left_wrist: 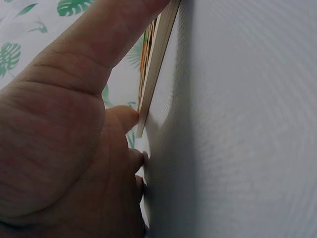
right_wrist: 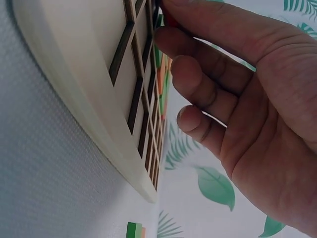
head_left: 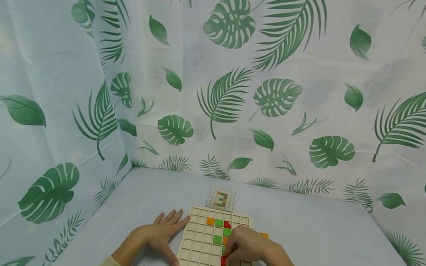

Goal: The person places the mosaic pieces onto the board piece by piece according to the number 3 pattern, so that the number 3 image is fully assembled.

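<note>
A wooden grid board (head_left: 199,250) lies on the table. Along its left edge my left hand (head_left: 161,234) rests with the fingers spread; thumb and forefinger touch the rim, as the left wrist view also shows. My right hand (head_left: 247,243) is over the board's right half, thumb and forefinger pinching a red piece (head_left: 223,261) at a cell in the lower part. Higher up, cells hold an orange square (head_left: 210,221), several green squares (head_left: 217,239) and a red piece with a rounded side (head_left: 227,224). The right hand covers part of the grid.
Behind the board lies a small pattern card (head_left: 220,199) printed with a coloured grid. An orange piece (head_left: 264,235) shows past the board's right edge, partly hidden by the right hand. A green block (right_wrist: 132,230) rests on the table in the right wrist view. Leaf-printed cloth (head_left: 230,109) hangs behind.
</note>
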### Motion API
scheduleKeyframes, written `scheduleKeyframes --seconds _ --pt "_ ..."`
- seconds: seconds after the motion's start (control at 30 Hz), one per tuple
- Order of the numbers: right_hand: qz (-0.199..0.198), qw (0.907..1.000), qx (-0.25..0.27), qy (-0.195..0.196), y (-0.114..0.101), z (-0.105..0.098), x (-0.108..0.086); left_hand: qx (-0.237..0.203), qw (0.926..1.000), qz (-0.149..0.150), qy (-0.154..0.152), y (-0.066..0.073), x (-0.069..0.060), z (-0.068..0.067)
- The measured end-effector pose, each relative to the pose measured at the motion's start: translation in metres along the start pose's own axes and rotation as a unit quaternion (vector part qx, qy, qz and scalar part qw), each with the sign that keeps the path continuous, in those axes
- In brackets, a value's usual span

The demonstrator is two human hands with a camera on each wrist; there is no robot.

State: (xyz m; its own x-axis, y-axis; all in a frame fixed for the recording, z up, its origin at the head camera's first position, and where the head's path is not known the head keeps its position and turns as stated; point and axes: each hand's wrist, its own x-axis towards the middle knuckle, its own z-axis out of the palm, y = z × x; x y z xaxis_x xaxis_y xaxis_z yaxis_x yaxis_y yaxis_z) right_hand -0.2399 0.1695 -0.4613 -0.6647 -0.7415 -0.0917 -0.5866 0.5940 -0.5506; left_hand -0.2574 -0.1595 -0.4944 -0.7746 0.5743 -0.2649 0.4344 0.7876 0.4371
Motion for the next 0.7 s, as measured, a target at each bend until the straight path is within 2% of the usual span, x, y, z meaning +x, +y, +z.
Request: scheduleKeyframes --seconds 0.13,0.37,0.57,0.7 --pt "0.005 1.0 -0.006 0.003 0.0004 0.001 0.0001 -0.002 1.0 0.001 0.001 -0.001 0.0006 0.0009" --pt "-0.013 0.9995 -0.03 -0.002 0.0003 0.0021 0.0013 -0.007 1.0 0.004 -0.002 -0.0021 0.0005 0.0004" --pt "-0.021 0.9996 -0.02 0.0 0.0028 0.0024 0.002 -0.004 1.0 0.003 -0.003 0.0 0.0 -0.0009" --pt "-0.028 0.9995 0.015 0.007 0.0046 0.0013 0.0011 -0.006 1.0 0.003 -0.004 -0.0001 0.0 -0.0009"
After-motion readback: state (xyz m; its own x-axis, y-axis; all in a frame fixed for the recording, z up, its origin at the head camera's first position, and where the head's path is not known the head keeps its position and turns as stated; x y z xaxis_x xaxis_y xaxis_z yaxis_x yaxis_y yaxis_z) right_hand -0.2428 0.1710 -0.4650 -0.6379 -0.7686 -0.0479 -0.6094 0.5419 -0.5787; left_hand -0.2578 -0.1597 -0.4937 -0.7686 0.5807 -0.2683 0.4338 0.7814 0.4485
